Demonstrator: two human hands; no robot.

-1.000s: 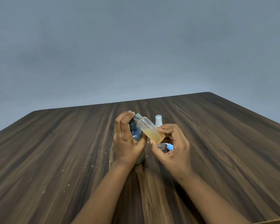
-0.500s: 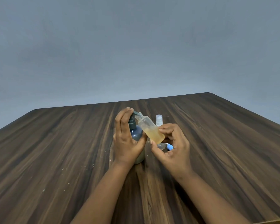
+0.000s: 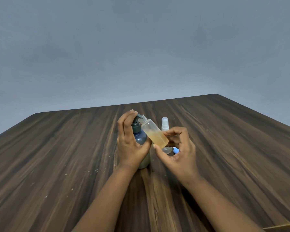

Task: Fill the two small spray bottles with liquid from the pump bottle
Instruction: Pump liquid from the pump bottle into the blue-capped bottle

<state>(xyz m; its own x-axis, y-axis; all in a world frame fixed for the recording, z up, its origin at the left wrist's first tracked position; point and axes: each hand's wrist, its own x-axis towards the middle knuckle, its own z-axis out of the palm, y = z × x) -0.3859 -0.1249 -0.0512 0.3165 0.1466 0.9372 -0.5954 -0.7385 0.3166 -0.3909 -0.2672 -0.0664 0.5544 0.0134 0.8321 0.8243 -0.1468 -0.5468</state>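
both grips are grasping: left hand (image 3: 130, 144) wraps the dark pump bottle (image 3: 141, 138), standing on the wooden table (image 3: 57, 156), fingers over its pump head. right hand (image 3: 179, 156) pinches the uncapped small bottle (image 3: 155, 133), tilted with its neck at the pump spout and yellowish liquid in its lower half. second spray bottle (image 3: 165, 124) stands just behind the right hand. pale specks (image 3: 97, 169) dot the table.

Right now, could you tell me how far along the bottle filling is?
Partly done: the open spray bottle in the right hand holds amber liquid in its lower part. In hand: its tilted neck meets the spout of the pump bottle, with the left hand on the pump head. Left: topping up, recapping, and the second spray bottle behind, capped, its fill hidden.
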